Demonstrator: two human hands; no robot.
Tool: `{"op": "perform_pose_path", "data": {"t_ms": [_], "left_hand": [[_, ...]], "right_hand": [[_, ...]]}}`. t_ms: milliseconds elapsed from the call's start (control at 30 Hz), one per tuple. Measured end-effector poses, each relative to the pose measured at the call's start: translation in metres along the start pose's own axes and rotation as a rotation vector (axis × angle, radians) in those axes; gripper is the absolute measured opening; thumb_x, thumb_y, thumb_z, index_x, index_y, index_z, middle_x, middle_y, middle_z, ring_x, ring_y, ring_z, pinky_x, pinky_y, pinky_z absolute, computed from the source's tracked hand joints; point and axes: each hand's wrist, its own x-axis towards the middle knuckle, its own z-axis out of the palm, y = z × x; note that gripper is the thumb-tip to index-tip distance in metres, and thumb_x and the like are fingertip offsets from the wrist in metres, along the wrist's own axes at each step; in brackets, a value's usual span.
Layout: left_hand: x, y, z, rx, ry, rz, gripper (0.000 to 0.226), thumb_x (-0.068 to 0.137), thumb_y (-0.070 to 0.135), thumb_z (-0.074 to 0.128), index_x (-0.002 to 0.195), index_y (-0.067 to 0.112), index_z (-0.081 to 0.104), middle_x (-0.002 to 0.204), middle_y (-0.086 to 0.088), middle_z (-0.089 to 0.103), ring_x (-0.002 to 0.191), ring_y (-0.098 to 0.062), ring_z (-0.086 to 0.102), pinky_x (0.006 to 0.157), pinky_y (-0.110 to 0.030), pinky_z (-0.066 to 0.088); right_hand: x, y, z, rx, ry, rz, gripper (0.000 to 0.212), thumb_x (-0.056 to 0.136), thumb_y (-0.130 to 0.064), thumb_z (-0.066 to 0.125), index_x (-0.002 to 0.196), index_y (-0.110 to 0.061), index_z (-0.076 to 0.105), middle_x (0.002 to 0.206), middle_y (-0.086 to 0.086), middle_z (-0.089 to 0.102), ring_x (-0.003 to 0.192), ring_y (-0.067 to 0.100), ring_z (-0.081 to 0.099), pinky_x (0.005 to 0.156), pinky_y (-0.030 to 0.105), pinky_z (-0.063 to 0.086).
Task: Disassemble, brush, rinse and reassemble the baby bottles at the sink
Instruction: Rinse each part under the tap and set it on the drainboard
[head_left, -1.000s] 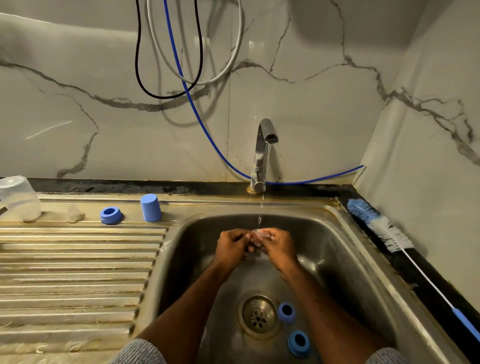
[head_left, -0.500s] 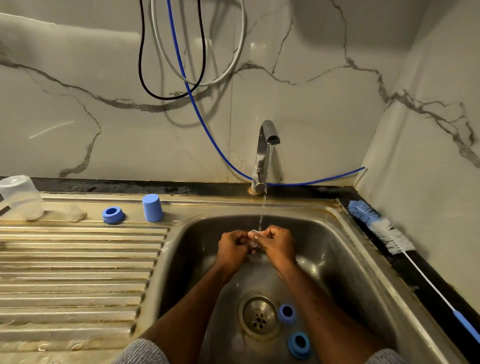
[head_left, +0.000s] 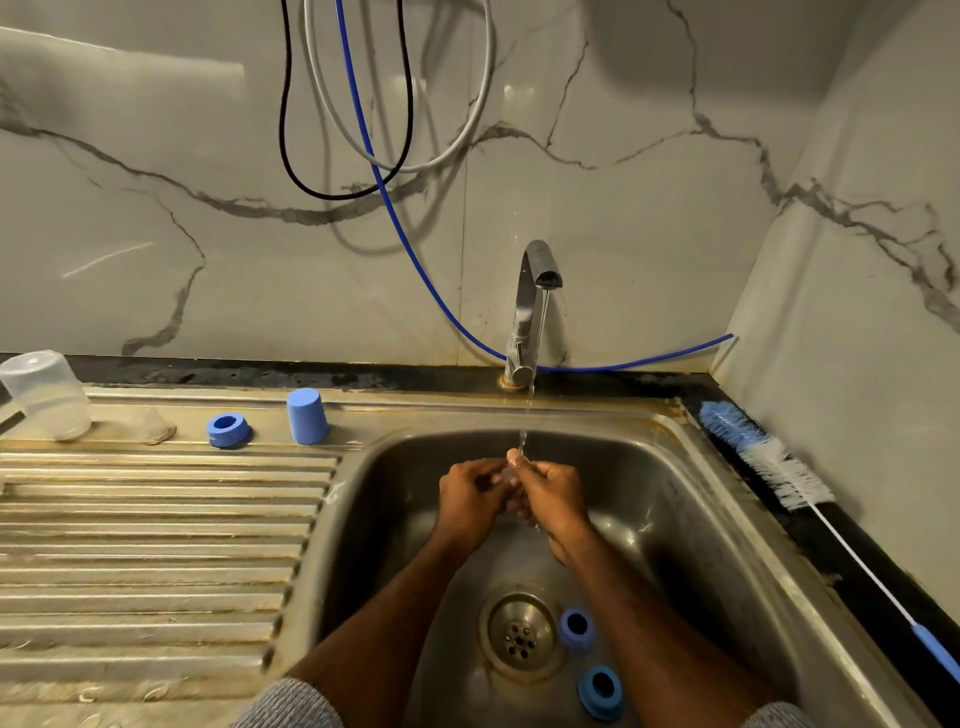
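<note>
Over the steel sink (head_left: 395, 467), my left hand (head_left: 470, 501) and my right hand (head_left: 553, 493) meet under the running tap (head_left: 535, 291). Between their curled fingers they hold a small clear teat (head_left: 511, 475), mostly hidden. Water falls onto the fingertips. Two blue bottle rings (head_left: 575, 627) (head_left: 601, 691) lie in the basin by the drain (head_left: 519, 636). On the ledge stand a blue ring (head_left: 227, 429), a blue cap (head_left: 307, 415), a clear teat (head_left: 150, 426) and an upturned clear bottle (head_left: 47, 395).
A blue and white bottle brush (head_left: 769, 462) lies on the dark counter to the right of the sink. The ribbed draining board (head_left: 156, 545) fills the left. Hoses (head_left: 384, 156) hang on the marble wall behind the tap.
My hands have stayed under the stream, shifting their fingers around the teat and drawing closer together. The other parts have not moved.
</note>
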Motion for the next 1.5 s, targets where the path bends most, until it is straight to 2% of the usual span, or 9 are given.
{"op": "perform_pose_path", "data": {"t_ms": [233, 400, 600, 733, 900, 1033, 1267, 1367, 1500], "left_hand": [[0.0, 0.003, 0.002, 0.037, -0.009, 0.038, 0.014, 0.096, 0.014, 0.066, 0.103, 0.015, 0.077, 0.088, 0.008, 0.075, 0.085, -0.003, 0.071, 0.081, -0.024, 0.059], [0.004, -0.004, 0.005, 0.174, -0.024, 0.012, 0.013, 0.097, 0.017, 0.065, 0.093, 0.02, 0.077, 0.081, 0.011, 0.07, 0.079, 0.0, 0.066, 0.073, -0.023, 0.056], [0.011, -0.007, 0.004, 0.271, 0.047, -0.024, 0.02, 0.092, 0.012, 0.069, 0.078, 0.025, 0.076, 0.069, 0.014, 0.067, 0.067, 0.001, 0.065, 0.063, -0.017, 0.052], [0.014, -0.011, 0.007, 0.25, 0.098, -0.068, 0.024, 0.091, 0.02, 0.072, 0.068, 0.023, 0.07, 0.064, 0.007, 0.068, 0.063, -0.005, 0.066, 0.061, -0.029, 0.057], [0.012, -0.004, 0.006, 0.043, 0.054, -0.059, 0.01, 0.083, 0.018, 0.082, 0.084, 0.017, 0.073, 0.076, 0.002, 0.073, 0.07, -0.007, 0.071, 0.065, -0.025, 0.06], [0.008, 0.0, 0.007, -0.076, -0.022, -0.014, 0.019, 0.08, 0.01, 0.083, 0.095, 0.009, 0.072, 0.083, -0.002, 0.075, 0.076, -0.01, 0.073, 0.068, -0.023, 0.059], [0.007, 0.0, 0.002, -0.278, -0.084, -0.07, 0.028, 0.082, 0.011, 0.081, 0.108, 0.01, 0.069, 0.097, -0.008, 0.076, 0.091, -0.022, 0.075, 0.082, -0.04, 0.062], [0.009, 0.0, 0.001, -0.341, -0.081, -0.09, 0.035, 0.081, 0.009, 0.082, 0.113, 0.007, 0.068, 0.102, -0.01, 0.076, 0.096, -0.023, 0.074, 0.087, -0.039, 0.06], [0.009, 0.001, -0.001, -0.286, -0.088, -0.078, 0.034, 0.082, 0.005, 0.08, 0.114, 0.011, 0.07, 0.101, -0.006, 0.076, 0.094, -0.019, 0.075, 0.083, -0.032, 0.061]], "right_hand": [[0.002, 0.005, 0.001, -0.199, 0.012, 0.117, 0.053, 0.104, -0.052, 0.04, 0.082, -0.014, 0.07, 0.059, 0.003, 0.062, 0.047, 0.014, 0.054, 0.042, 0.025, 0.04], [0.007, 0.006, -0.001, -0.236, 0.006, -0.083, 0.024, 0.104, -0.035, 0.05, 0.099, -0.026, 0.072, 0.086, -0.006, 0.07, 0.086, 0.015, 0.068, 0.069, 0.024, 0.051], [0.006, 0.007, 0.0, -0.119, -0.139, -0.128, 0.012, 0.099, -0.023, 0.062, 0.098, -0.025, 0.074, 0.093, -0.003, 0.075, 0.091, 0.017, 0.072, 0.079, 0.029, 0.059], [0.008, 0.006, 0.001, -0.124, -0.097, -0.158, 0.012, 0.097, -0.021, 0.065, 0.092, -0.026, 0.074, 0.088, -0.005, 0.075, 0.087, 0.013, 0.073, 0.078, 0.028, 0.06], [0.009, 0.005, 0.002, -0.015, 0.043, -0.139, 0.014, 0.094, -0.022, 0.07, 0.093, -0.011, 0.078, 0.081, 0.001, 0.077, 0.077, 0.012, 0.074, 0.067, 0.021, 0.056], [0.002, -0.001, -0.005, 0.113, 0.062, -0.103, 0.009, 0.088, -0.017, 0.075, 0.092, -0.01, 0.076, 0.078, 0.004, 0.077, 0.066, 0.006, 0.072, 0.057, 0.015, 0.052], [0.003, -0.009, -0.002, 0.219, 0.126, -0.102, 0.016, 0.081, -0.014, 0.082, 0.087, -0.004, 0.07, 0.078, 0.007, 0.075, 0.071, 0.016, 0.072, 0.059, 0.02, 0.054], [0.005, -0.008, -0.002, 0.256, 0.128, -0.083, 0.012, 0.085, -0.012, 0.077, 0.095, -0.007, 0.073, 0.085, 0.007, 0.076, 0.075, 0.016, 0.073, 0.06, 0.02, 0.056], [0.01, -0.005, -0.003, 0.356, 0.152, -0.002, 0.009, 0.094, -0.013, 0.068, 0.102, -0.009, 0.069, 0.094, 0.011, 0.076, 0.085, 0.023, 0.075, 0.074, 0.035, 0.062]]}}
